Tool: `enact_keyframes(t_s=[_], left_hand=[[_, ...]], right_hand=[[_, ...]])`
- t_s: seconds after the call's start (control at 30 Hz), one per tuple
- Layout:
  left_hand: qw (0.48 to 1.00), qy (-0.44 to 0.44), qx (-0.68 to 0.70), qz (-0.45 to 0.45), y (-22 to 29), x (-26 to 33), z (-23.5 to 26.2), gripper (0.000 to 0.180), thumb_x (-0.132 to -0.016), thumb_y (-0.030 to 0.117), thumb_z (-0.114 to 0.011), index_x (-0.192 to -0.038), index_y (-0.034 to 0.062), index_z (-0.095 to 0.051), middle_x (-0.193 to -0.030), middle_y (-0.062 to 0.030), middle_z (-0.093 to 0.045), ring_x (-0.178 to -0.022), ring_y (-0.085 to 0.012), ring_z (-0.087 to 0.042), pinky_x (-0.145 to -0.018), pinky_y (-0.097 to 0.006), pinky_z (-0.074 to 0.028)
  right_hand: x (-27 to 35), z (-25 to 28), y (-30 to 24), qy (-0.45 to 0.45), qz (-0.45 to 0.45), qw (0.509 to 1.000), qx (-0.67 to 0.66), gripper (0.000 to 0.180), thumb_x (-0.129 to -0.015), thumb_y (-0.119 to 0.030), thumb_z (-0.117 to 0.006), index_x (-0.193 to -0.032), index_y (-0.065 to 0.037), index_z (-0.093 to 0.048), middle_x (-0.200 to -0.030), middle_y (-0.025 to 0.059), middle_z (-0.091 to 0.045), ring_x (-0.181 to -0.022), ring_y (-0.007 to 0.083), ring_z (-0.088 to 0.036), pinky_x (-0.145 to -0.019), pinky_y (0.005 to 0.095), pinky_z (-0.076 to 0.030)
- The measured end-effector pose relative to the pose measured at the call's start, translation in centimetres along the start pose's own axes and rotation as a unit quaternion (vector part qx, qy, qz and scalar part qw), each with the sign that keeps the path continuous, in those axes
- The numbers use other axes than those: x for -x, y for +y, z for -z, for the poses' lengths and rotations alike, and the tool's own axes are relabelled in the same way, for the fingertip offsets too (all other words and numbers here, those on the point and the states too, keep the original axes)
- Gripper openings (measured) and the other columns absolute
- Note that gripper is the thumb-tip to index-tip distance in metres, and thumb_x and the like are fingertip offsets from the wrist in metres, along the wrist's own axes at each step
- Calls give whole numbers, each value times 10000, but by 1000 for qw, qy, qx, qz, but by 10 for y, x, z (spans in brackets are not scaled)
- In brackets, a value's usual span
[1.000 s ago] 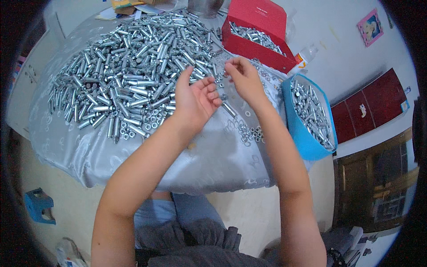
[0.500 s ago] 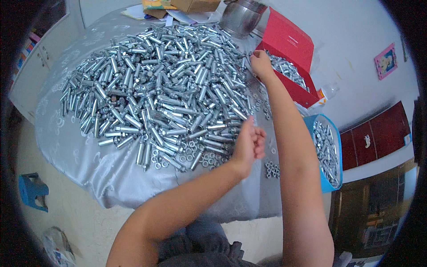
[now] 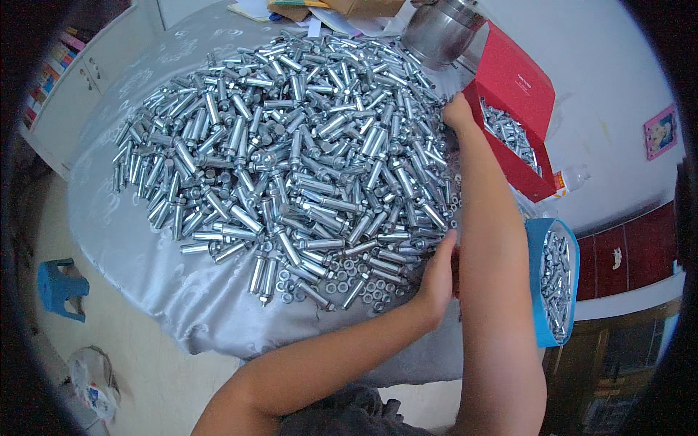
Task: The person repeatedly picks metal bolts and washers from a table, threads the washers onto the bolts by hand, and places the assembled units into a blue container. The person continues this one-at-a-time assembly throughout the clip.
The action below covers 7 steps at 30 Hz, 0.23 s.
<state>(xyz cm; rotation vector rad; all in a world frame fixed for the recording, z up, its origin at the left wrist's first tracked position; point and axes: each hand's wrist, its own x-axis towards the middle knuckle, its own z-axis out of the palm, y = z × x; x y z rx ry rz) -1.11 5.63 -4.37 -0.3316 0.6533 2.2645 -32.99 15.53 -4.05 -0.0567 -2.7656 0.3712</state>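
Note:
A big heap of silver metal bolts and sleeves [image 3: 291, 145] covers a table draped in shiny grey cloth [image 3: 196, 305]. My right hand [image 3: 458, 115] reaches far across to the heap's right edge, beside an open red box [image 3: 534, 94] holding more bolts; its fingertips are hidden among the metal. My left hand [image 3: 436, 280] rests at the near right edge of the heap, next to loose nuts [image 3: 356, 287], seen from the back and pressed against my right forearm. Its fingers curl out of sight.
A blue box [image 3: 536, 291] full of bolts sits at the table's right edge. A steel pot [image 3: 440, 29] and a cardboard box [image 3: 356, 6] stand at the far side. A plastic bottle [image 3: 571, 178], a blue stool [image 3: 62, 287] and a floor bag [image 3: 94, 381] are nearby.
My right hand has stretched from in front of me out to the far right edge of the heap. My left hand dropped from open-palmed to the near edge by the nuts.

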Motion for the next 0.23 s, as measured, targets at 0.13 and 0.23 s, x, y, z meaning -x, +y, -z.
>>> enact_keyframes(t_s=[0.13,0.23], left_hand=[[994,7,93,-50,-4,-3,-9,462,-837,536,-341,-689,149,-545,-569,20,-499,-465,-110,-428,-414,-232,-293],[995,40,80,-34,2,9,-16,454,-839,535,-335,-712,154,-546,-571,22,-497,-461,-116,-425,-413,-235,-292]], right_hand=[[-20,0,0,-178,13,962,206,376,-684,-73,-577,-1043,28,-528,-1014,246,-551,-957,350,-543,-801,389,-445],[-44,-32,40,-86,40,969,227,241,-694,-105,-573,-910,-7,-614,-917,216,-591,-885,351,-572,-766,399,-454]])
